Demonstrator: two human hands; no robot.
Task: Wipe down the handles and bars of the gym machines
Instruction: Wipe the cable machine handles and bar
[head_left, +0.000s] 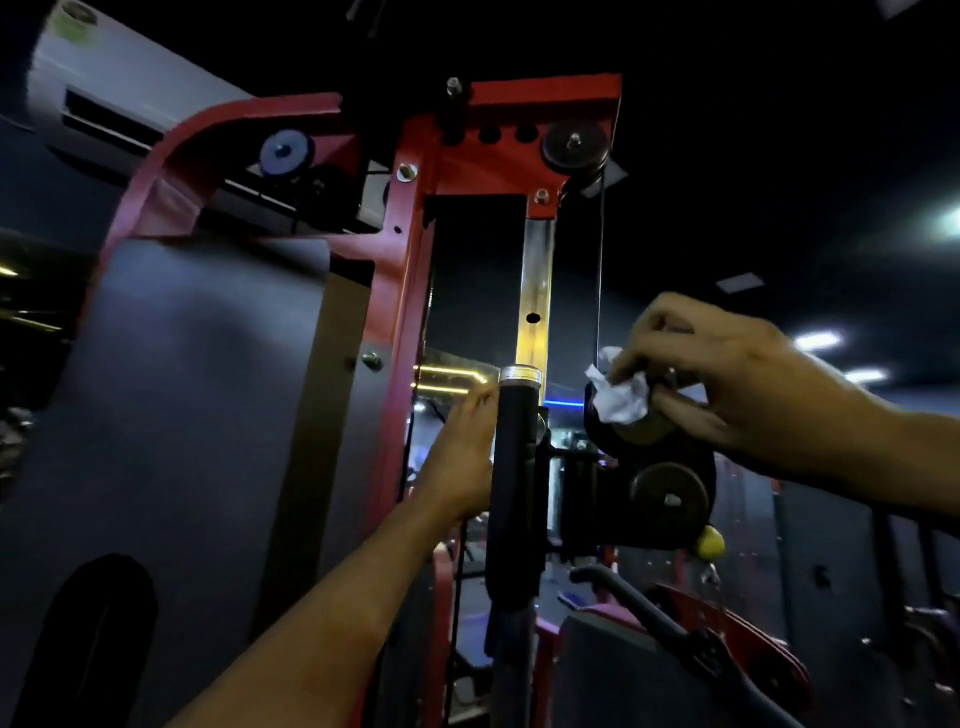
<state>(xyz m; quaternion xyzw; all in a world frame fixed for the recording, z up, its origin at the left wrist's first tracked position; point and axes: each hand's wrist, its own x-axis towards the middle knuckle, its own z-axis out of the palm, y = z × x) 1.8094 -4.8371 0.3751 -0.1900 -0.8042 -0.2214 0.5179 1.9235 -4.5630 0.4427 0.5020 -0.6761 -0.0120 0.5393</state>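
the right hand (727, 374) pinches a crumpled white wipe (621, 392) against the top of the black pulley carriage (649, 478), beside the thin cable (601, 270). the left hand (462, 457), fingers straight and relaxed, rests against the black vertical handle (514, 493) capped in silver, on the red cable machine frame (410, 249).

Place: I'm in a dim gym, right up against a cable machine.
Frame: red-painted steel frame (410, 249), bolted.
Pulleys: black round pulley wheels (574, 143) overhead, thin cable (601, 270) running down.
Rail: chrome upright rail (537, 280) with an adjustment hole.
Background: strip ceiling lights (818, 341).
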